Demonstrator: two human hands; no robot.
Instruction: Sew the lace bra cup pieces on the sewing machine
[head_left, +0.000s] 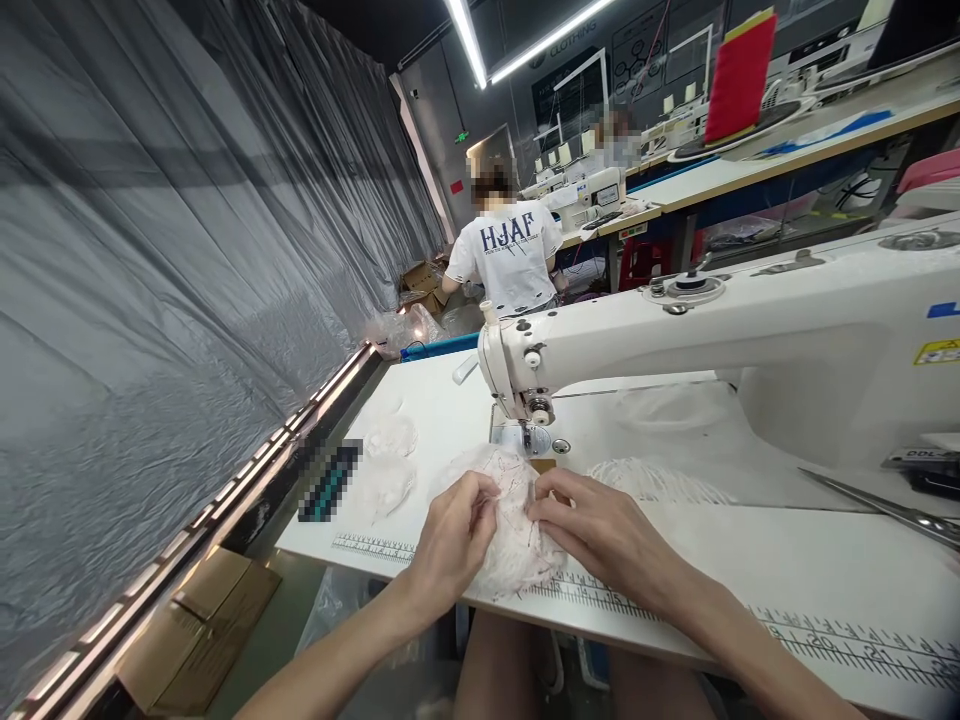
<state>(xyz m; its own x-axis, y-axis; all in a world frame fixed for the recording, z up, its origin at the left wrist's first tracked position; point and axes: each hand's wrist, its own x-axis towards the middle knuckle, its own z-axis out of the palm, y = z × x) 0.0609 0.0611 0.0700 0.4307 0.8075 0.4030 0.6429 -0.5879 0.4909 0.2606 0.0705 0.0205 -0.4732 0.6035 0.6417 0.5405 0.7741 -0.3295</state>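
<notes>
A piece of white lace fabric (517,560) with thin reddish lines lies on the table in front of the sewing machine (517,365). My left hand (459,535) pinches its left side, fingers curled with the thumb against them. From the right, my right hand (589,515) pinches the lace's other side between thumb and fingers. The far edge of the lace lies close to the needle and presser foot (527,437). Whether it is under the foot, I cannot tell. More white lace pieces (386,485) rest on the table to the left.
Scissors (885,505) lie at the right by the machine's base. White thread-like strands (660,482) sit under the machine arm. A printed ruler (810,630) runs along the table's front edge. Cardboard boxes (199,630) stand on the floor at left. A person (510,255) is beyond the machine.
</notes>
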